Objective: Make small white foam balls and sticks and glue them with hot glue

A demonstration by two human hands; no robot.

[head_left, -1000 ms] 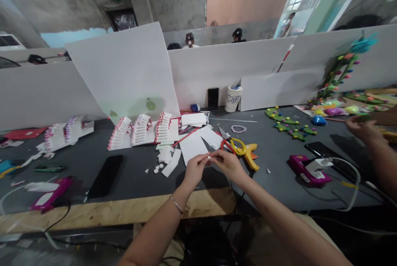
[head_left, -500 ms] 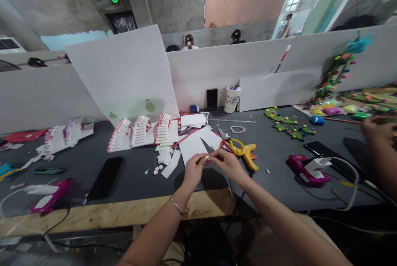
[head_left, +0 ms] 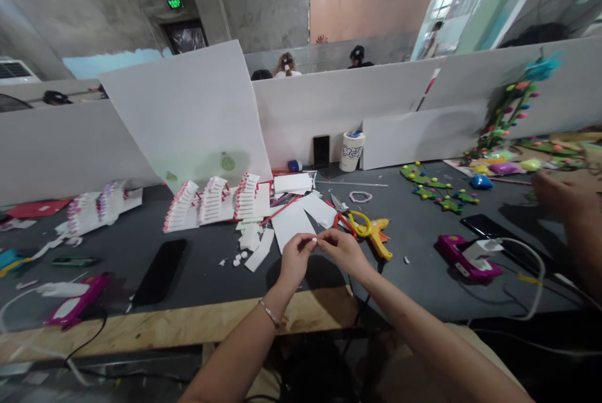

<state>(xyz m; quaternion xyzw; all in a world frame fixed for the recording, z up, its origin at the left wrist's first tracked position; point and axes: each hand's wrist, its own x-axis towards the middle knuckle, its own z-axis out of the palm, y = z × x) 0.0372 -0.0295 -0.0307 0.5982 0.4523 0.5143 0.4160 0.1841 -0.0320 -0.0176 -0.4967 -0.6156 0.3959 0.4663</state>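
Note:
Near the table's front edge, my left hand (head_left: 296, 257) and my right hand (head_left: 345, 251) meet fingertip to fingertip. Between them they pinch a tiny white piece (head_left: 314, 240), too small to make out in detail. White paper sheets (head_left: 290, 225) lie just beyond my hands. To their left are small white balls (head_left: 237, 260) and torn white scraps (head_left: 251, 237). Yellow-handled pliers (head_left: 360, 222) and a yellow glue gun (head_left: 379, 239) rest on the right of my right hand.
A black phone (head_left: 160, 272) and pink power strips (head_left: 465, 259) lie at both sides. Pink-tipped white sticks on cards (head_left: 214, 201) stand behind. Another person's hand (head_left: 564, 196) is at the far right, near green pompom decorations (head_left: 433, 190). A paper cup (head_left: 352, 151) stands by the partition.
My fingertips have shifted slightly around the small white piece, which now looks rounder. At the far right, the other person's hand has moved a little to the left.

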